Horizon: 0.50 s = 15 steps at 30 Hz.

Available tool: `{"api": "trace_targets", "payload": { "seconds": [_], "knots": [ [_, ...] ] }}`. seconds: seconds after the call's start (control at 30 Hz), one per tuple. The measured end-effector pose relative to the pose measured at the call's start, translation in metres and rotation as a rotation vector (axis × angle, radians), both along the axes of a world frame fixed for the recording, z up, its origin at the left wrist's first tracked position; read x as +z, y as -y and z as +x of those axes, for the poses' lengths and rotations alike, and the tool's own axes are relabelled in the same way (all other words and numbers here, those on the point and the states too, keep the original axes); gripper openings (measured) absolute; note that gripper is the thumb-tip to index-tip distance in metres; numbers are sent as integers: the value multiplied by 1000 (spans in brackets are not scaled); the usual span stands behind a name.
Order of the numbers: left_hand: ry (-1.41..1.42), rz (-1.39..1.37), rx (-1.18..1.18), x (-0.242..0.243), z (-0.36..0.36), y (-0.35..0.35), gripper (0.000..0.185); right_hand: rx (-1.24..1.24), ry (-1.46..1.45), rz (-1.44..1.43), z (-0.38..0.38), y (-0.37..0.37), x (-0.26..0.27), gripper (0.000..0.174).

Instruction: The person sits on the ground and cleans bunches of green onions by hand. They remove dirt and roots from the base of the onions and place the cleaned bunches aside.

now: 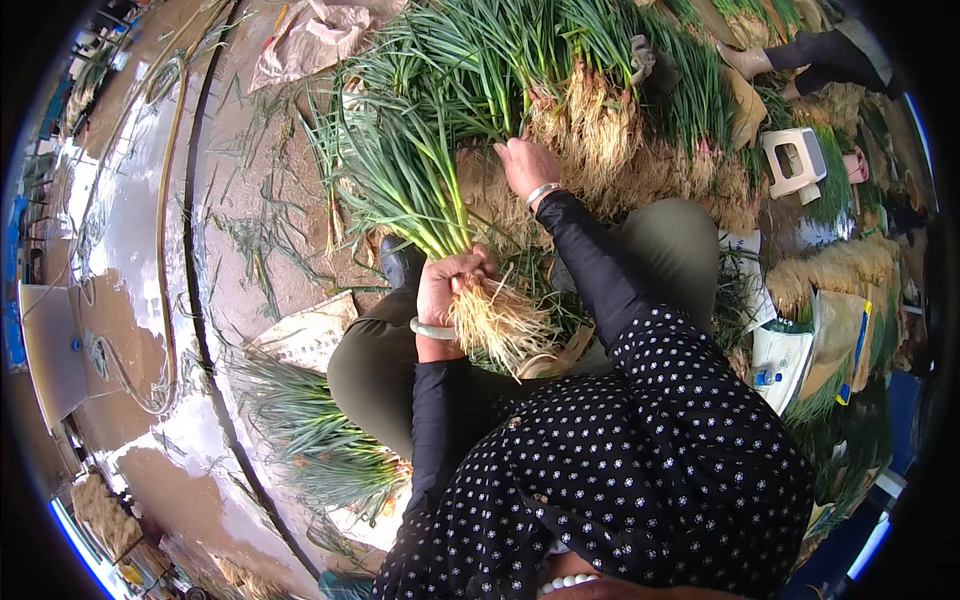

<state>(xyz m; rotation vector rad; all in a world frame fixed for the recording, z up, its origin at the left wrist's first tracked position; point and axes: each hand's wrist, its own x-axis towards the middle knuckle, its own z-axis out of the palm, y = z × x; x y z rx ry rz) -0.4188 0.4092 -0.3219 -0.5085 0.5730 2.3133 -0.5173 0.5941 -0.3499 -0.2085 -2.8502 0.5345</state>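
Note:
My left hand (455, 279) is closed around a bunch of green onions (439, 199), just above their pale stringy roots (499, 322); the green leaves fan out towards the upper left. My right hand (529, 166) reaches forward to the big pile of green onions (480, 52), its fingers at the stems near the pile's lower edge. Whether those fingers pinch a stem is hidden. Thick root clusters (600, 112) hang just to the right of this hand. More green onions (330, 435) lie on a sack beside my left knee.
Loose leaves (262, 240) litter the wet floor at left, where a hose (166, 225) runs beside a dark groove. A printed sack (307, 330) lies by my left knee. A white plastic stool (795, 161) stands at right; another person's legs (806, 60) show at upper right.

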Motion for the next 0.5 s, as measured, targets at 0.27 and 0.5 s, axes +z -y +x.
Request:
{"api": "trace_targets", "payload": {
  "seconds": [0.27,0.5],
  "knots": [
    [-373,296,719,18,-8,6,66,525,506,372,-12,-18,13,30],
    [-34,257,401,-22,-16,-13,22,162,259,315,-87,-30,-36,16]
  ]
}}
